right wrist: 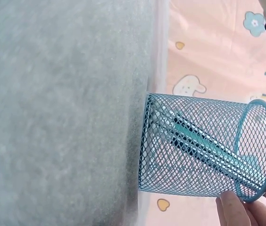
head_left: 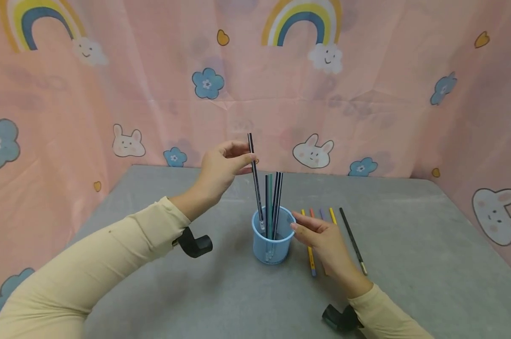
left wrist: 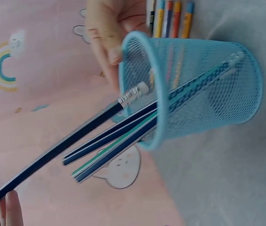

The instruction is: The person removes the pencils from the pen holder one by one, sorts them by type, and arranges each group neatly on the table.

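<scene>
My left hand [head_left: 221,172] pinches a dark striped pencil [head_left: 255,181] near its upper end. That pencil tilts slightly, and its white eraser end [left wrist: 142,88] points down at the mouth of a light blue mesh pencil cup [head_left: 272,253]. Several other pencils lean inside the cup, dark striped ones and a green one [left wrist: 105,149]. With thumb and fingers, my right hand [head_left: 329,245] grips the cup's rim on its right side; in the right wrist view its fingertips [right wrist: 232,207] touch the mesh just under the rim. The cup stands upright on the grey table.
To the right of the cup, a yellow pencil [head_left: 311,259] and several other coloured pencils lie on the grey table [head_left: 425,245], partly behind my right hand. A black pencil [head_left: 353,242] lies at the row's right end. A pink printed curtain [head_left: 255,94] hangs behind the table.
</scene>
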{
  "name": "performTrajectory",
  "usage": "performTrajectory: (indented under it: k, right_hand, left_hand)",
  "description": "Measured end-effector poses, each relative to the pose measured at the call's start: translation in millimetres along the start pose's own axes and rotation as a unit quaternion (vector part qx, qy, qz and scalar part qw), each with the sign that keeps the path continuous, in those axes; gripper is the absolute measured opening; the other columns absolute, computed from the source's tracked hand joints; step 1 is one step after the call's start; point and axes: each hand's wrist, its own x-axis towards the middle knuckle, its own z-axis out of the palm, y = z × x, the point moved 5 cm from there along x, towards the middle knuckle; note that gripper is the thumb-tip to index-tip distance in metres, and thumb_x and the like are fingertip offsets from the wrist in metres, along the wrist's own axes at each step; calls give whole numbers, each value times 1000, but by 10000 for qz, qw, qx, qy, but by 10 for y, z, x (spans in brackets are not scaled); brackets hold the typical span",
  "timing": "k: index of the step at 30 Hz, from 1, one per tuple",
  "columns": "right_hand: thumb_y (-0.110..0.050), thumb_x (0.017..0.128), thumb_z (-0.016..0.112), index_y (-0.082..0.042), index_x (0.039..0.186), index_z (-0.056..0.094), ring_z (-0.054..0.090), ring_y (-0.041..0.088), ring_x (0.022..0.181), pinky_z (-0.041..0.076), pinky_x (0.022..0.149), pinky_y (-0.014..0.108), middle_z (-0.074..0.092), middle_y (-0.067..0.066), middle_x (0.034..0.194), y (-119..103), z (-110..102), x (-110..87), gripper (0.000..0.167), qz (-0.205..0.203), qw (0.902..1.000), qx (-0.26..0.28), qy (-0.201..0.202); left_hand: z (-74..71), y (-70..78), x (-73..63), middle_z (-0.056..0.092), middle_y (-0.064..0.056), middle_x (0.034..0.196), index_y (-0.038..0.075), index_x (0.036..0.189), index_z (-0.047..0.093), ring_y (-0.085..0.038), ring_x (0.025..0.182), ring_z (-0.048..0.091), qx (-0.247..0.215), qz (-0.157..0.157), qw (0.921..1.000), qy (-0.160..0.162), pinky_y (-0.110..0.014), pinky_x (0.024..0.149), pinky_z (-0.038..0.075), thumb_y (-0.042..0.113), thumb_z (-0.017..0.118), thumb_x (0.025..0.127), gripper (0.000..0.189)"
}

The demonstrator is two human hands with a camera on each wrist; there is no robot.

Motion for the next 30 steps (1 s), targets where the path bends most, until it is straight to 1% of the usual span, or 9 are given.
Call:
performTrajectory:
  k: [2, 7, 10, 13, 16, 19, 25, 30]
  right_hand:
    - [-19, 96, 68, -4, 135, 60, 68, 13, 114, 56, 93, 29, 62, 16, 137, -6, -5, 0, 43, -8, 10000, -15, -11]
    - [-20, 95, 68, -4, 136, 60, 69, 11, 111, 57, 92, 27, 63, 16, 136, 2, 4, -9, 44, 1, 10000, -20, -79]
    - [-20, 95, 68, -4, 136, 60, 69, 12, 112, 57, 91, 27, 63, 16, 136, 12, -2, -14, 44, 0, 10000, -33, -61]
    - [-19, 95, 68, -4, 135, 61, 69, 13, 112, 57, 91, 27, 63, 17, 135, 14, -15, -10, 43, -27, 10000, -53, -26]
    - [-19, 95, 68, -5, 135, 61, 70, 11, 108, 57, 90, 27, 64, 17, 134, 13, -18, -7, 43, -58, 9999, -80, -16]
    - [-19, 95, 68, -4, 135, 61, 70, 10, 107, 58, 90, 27, 65, 17, 134, 15, -17, -5, 43, -72, 9999, -90, -18]
    - [-20, 95, 69, -4, 135, 61, 69, 7, 107, 58, 90, 26, 63, 16, 136, 13, -22, 12, 44, -82, 10000, -49, -23]
    - [-21, 94, 69, -4, 134, 61, 70, 6, 106, 58, 89, 26, 63, 16, 136, 9, -23, 12, 44, -44, 10000, -64, -21]
  left_hand:
    - [-38, 55, -1, 64, -10, 109, -2, 122, 64, -18, 100, 68, -60, 70, 10000, 24, -31, 88, 61, 8, 68, 93, 31]
    - [-165, 155, -45, 64, -10, 111, -2, 126, 63, -13, 96, 68, 24, 190, 9998, -2, -29, 85, 61, 9, 68, 94, 35]
    - [-223, 181, -62, 65, -9, 110, -1, 126, 64, -13, 94, 69, 150, 227, 9996, -32, -28, 84, 61, 10, 69, 93, 35]
    - [-253, 155, -63, 65, -7, 105, -2, 123, 66, -12, 91, 68, 242, 199, 9995, -50, -28, 83, 62, 10, 70, 93, 33]
    - [-274, 73, -57, 66, -7, 105, -1, 123, 67, -11, 90, 68, 342, 69, 9993, -124, -27, 83, 62, 11, 71, 92, 33]
    - [-284, -42, -52, 68, -11, 111, -1, 123, 67, -10, 89, 69, 391, -100, 9988, -275, -29, 84, 62, 10, 71, 92, 33]
    - [-257, -328, -59, 68, -20, 122, -3, 121, 67, -12, 93, 71, 540, -610, 9946, -640, -35, 87, 62, 9, 70, 92, 31]
    - [-230, -551, -54, 68, -21, 124, -3, 120, 68, -16, 97, 72, 587, -955, 9911, -714, -35, 87, 61, 10, 71, 91, 32]
